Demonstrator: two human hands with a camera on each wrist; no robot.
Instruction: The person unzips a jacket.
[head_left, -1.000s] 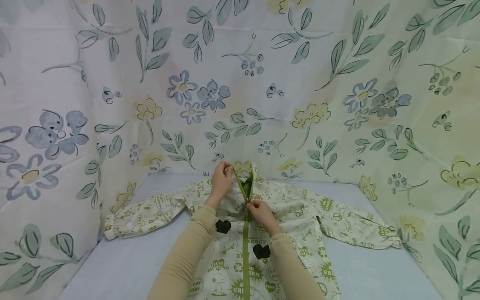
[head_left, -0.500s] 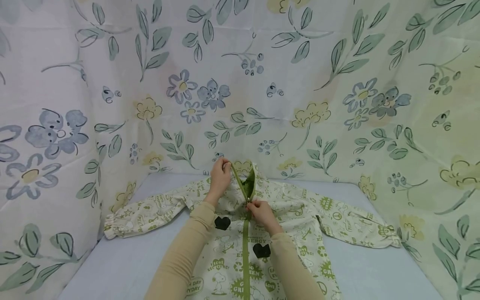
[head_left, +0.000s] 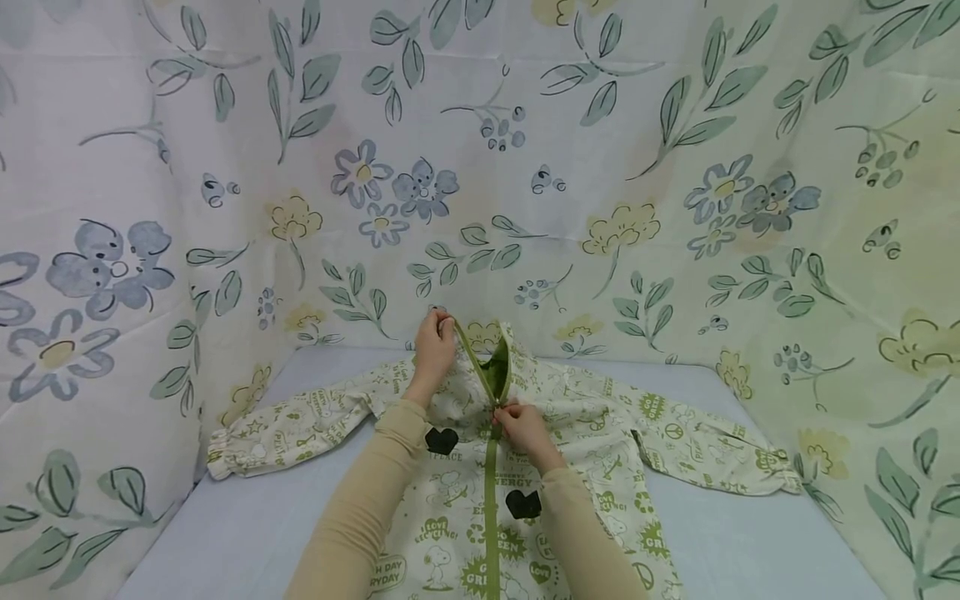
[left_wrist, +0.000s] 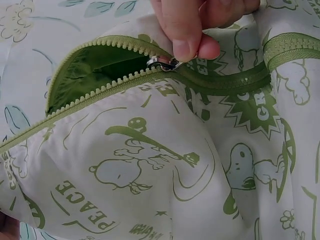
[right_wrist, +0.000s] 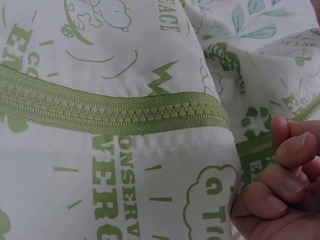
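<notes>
Our left hand (head_left: 436,354) grips the jacket edge (head_left: 468,347); our right hand (head_left: 525,427) pinches the slider (left_wrist: 160,63) beneath a wide gap (head_left: 492,372)!

White fabric (head_left: 495,187), printed with green leaves (head_left: 321,79), blue flowers (head_left: 363,172) and yellow blossoms (head_left: 621,228), fills the top of the head view and hangs down both side edges. A pale bluish desk (head_left: 247,533) lies across the lower frame, its far edge below the middle.
</notes>
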